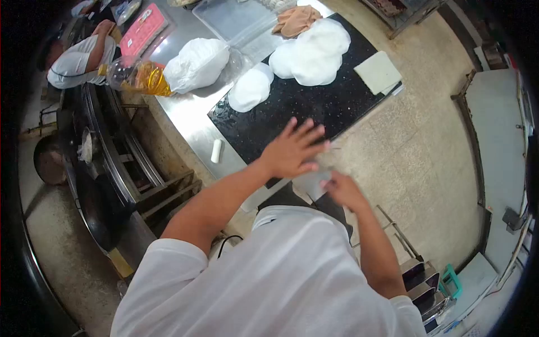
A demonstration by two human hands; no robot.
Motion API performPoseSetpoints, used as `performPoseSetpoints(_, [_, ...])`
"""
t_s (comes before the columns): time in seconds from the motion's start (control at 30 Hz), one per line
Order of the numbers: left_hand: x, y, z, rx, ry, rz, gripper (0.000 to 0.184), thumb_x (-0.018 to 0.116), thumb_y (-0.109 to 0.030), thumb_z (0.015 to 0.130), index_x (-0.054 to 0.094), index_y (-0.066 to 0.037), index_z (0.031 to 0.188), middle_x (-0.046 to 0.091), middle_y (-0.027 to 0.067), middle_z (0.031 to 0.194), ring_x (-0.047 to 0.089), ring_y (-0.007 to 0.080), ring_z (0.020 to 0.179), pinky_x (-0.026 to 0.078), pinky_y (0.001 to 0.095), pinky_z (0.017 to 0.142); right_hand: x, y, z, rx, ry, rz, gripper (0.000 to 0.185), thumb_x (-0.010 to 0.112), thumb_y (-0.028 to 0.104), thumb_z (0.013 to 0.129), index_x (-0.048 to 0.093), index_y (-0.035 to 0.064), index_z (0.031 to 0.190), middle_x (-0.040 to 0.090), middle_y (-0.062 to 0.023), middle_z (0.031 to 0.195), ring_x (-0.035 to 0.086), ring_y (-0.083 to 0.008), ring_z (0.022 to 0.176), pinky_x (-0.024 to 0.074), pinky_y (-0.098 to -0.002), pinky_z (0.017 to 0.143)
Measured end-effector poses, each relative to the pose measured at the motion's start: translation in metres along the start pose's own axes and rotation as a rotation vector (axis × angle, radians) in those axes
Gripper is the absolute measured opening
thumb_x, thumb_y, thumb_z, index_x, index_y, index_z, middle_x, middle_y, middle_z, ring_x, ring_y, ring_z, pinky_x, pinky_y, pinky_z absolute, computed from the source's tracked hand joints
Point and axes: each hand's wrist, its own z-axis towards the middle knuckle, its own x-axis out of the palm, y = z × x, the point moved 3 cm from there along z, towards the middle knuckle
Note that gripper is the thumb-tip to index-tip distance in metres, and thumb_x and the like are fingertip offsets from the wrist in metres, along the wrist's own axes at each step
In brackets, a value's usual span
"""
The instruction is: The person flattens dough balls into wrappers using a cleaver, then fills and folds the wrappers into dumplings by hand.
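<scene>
My left hand [293,150] is over the near edge of a black speckled slab [303,109], palm down, fingers spread and nothing in it. Close by, off the slab's edge, my right hand [345,192] has its fingers curled together beside a blurred, whitish translucent sheet [310,181]. It seems to pinch this sheet, though the blur hides the exact contact. Farther up the slab rest a large lumpy mass of smooth white dough [319,53] and a smaller white dough piece [250,89]. Neither hand touches the dough.
A pale flat sheet [377,72] overhangs the slab's right corner. Around the slab are a brown cloth [296,21], a white plastic bag [197,64], an oil bottle [149,77], a small white roll [217,151] and a clear tub [233,21]. Another person [78,64] is at the upper left.
</scene>
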Motion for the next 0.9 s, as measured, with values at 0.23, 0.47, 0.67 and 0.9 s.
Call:
performPoseSetpoints(0.23, [-0.003, 0.02, 0.017, -0.038, 0.074, 0.033, 0.072, 0.05, -0.066, 0.09, 0.044, -0.026, 0.151, 0.034, 0.0097, 0.16, 0.027, 0.0335, 0.149, 0.013, 0.0618, 0.119, -0.018, 0.015, 0.054, 0.191, 0.257, 0.015, 0.043, 0.069, 0.039, 0.089, 0.066, -0.0015, 0.102, 0.07, -0.0224, 0.089, 0.068, -0.0352, 0.084, 0.051, -0.0448, 0.074])
performPoseSetpoints(0.47, [-0.002, 0.02, 0.029, 0.158, 0.055, 0.042, 0.071, 0.047, -0.065, 0.092, 0.045, -0.025, 0.15, 0.035, 0.0096, 0.159, 0.025, 0.0349, 0.15, 0.011, 0.0632, 0.119, -0.002, 0.009, 0.027, 0.134, 0.14, 0.028, 0.055, 0.071, 0.039, 0.087, 0.059, -0.0053, 0.117, 0.07, -0.0261, 0.095, 0.068, -0.042, 0.089, 0.0511, -0.047, 0.081])
performPoseSetpoints(0.67, [0.011, 0.015, 0.023, 0.317, 0.137, -0.059, 0.07, 0.051, -0.065, 0.089, 0.05, -0.024, 0.146, 0.04, 0.0084, 0.157, 0.026, 0.0343, 0.149, 0.01, 0.0615, 0.12, 0.01, 0.04, 0.006, 0.305, -0.049, -0.024, 0.064, 0.08, 0.037, 0.078, 0.056, -0.0028, 0.122, 0.069, -0.027, 0.101, 0.067, -0.0426, 0.102, 0.0521, -0.0491, 0.086])
performPoseSetpoints(0.9, [-0.009, 0.063, 0.075, 0.234, -0.008, 0.004, 0.071, 0.048, -0.064, 0.091, 0.048, -0.022, 0.148, 0.038, 0.0108, 0.158, 0.026, 0.0328, 0.15, 0.01, 0.0593, 0.121, -0.032, 0.057, 0.056, 0.281, -0.061, -0.253, 0.066, 0.081, 0.039, 0.077, 0.056, -0.0046, 0.12, 0.069, -0.0285, 0.103, 0.068, -0.0443, 0.095, 0.0535, -0.0495, 0.083])
